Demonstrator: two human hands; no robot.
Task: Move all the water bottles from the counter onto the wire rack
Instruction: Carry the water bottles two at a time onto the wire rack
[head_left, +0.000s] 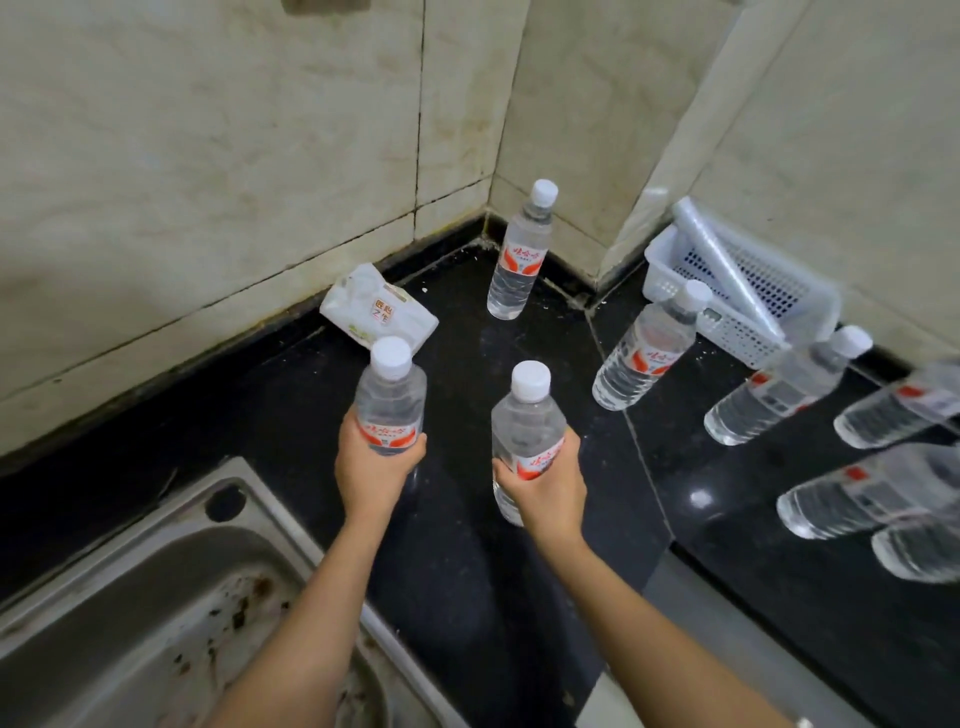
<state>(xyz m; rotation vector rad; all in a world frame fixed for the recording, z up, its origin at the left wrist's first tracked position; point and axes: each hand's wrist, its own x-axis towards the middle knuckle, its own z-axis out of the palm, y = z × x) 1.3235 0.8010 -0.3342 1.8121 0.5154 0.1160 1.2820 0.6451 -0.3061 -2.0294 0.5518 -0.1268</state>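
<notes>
Head view. Bottles of water, all alike: clear plastic, ribbed lower body, white screw cap, white label with red-orange wing marks and red script.

Left hand (375, 470), grip closed around the label band of the left-held bottle (389, 397), upright, lifted off the black counter (291, 395). Right hand (543, 486), grip likewise wrapped around the right-held bottle (524, 421) at its label; bottle base shows below the fingers, whether clear of the counter cannot be told.

Landmark: steel sink (156, 597), lower left, set into the counter.
- Left-held bottle: just beyond the sink's far right corner.
- Right-held bottle: right of the sink, well apart from its rim.
- Corner bottle (514, 260): far beyond the sink, upright on the counter near the tiled wall corner.
- Fourth bottle (644, 353): far right of the sink, standing just in front of a white basket (753, 306).
- More bottles (779, 389): farther right still, blurred at the frame edge; count uncertain.
- White tissue pack (376, 306): beyond the sink, against the wall, just behind the left-held bottle's cap.

Wire rack not seen.
</notes>
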